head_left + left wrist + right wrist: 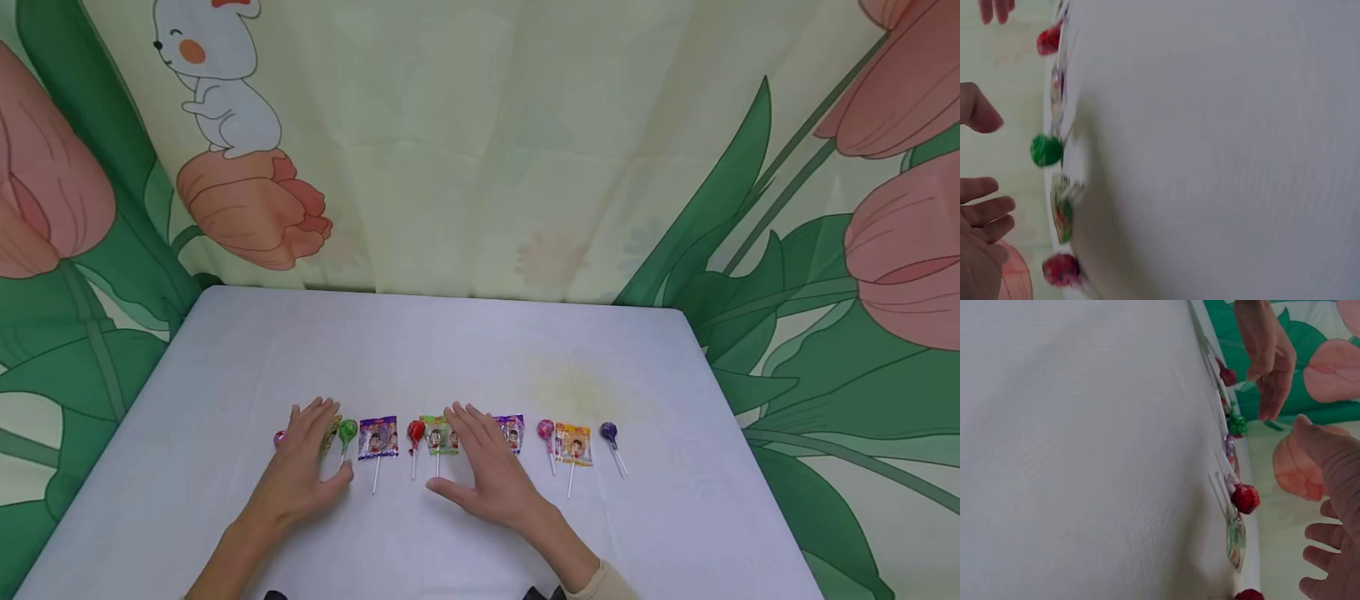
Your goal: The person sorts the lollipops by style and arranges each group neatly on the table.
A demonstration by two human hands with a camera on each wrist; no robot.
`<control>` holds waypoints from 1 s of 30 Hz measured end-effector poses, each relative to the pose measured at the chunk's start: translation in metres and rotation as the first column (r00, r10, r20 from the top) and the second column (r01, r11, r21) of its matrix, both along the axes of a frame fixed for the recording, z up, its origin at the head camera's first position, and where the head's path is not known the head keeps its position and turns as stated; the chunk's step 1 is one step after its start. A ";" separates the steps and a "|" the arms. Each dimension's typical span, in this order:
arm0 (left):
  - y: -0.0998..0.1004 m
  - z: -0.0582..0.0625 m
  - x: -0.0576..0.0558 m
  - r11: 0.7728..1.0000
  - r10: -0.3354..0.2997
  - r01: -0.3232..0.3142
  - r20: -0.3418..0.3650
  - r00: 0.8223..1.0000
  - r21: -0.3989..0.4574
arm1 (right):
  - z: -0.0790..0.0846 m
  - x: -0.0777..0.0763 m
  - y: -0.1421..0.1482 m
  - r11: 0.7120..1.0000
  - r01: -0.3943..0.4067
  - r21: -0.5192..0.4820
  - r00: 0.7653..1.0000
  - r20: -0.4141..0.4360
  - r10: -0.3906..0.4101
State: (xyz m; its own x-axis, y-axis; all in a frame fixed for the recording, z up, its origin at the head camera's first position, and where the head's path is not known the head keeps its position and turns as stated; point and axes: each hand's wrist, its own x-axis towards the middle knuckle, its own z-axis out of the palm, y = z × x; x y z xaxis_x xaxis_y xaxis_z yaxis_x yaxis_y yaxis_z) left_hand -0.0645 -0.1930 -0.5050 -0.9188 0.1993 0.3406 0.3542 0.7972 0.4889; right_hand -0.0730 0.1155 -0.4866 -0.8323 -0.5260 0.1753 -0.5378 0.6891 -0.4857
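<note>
A row of lollipops lies across the white table. My left hand [300, 471] hovers over its left end, fingers spread, holding nothing. It partly covers a pink lollipop [280, 437] and a green-yellow packet [330, 433]; a green lollipop [348, 431] shows by its thumb. My right hand [491, 475], likewise spread and holding nothing, is above the middle, overlapping a green packet lollipop [441, 435] and a purple packet lollipop [512, 432]. Between the hands lie another purple packet lollipop [378, 438] and a red lollipop [416, 431]. In the right wrist view the fingers are raised above the sweets.
Right of my right hand lie a pink lollipop [546, 430], an orange packet lollipop [573, 445] and a dark purple lollipop [608, 432]. The white tablecloth [420, 350] has a faint yellowish stain. A curtain [450, 150] printed with tulips and a white animal hangs behind the table.
</note>
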 end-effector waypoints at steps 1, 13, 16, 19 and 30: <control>-0.004 0.002 0.000 1.000 -0.001 0.001 0.024 1.000 0.008 | 0.000 -0.001 -0.004 1.000 -0.010 0.000 1.000 0.009 0.010; -0.043 0.017 -0.014 0.996 -0.068 0.080 0.285 0.956 -0.030 | -0.006 -0.016 -0.047 0.991 -0.133 -0.002 0.991 0.020 0.133; -0.048 0.017 -0.019 0.992 -0.105 0.121 0.305 0.947 -0.034 | -0.006 -0.022 -0.056 0.989 -0.146 0.022 0.989 0.011 0.146; -0.052 0.016 -0.024 0.986 -0.126 0.154 0.309 0.943 -0.067 | -0.006 -0.027 -0.064 0.986 -0.154 0.060 0.988 -0.010 0.155; -0.053 0.011 -0.030 0.978 -0.129 0.174 0.319 0.939 -0.118 | -0.009 -0.041 -0.086 0.958 -0.187 0.216 0.982 0.025 0.186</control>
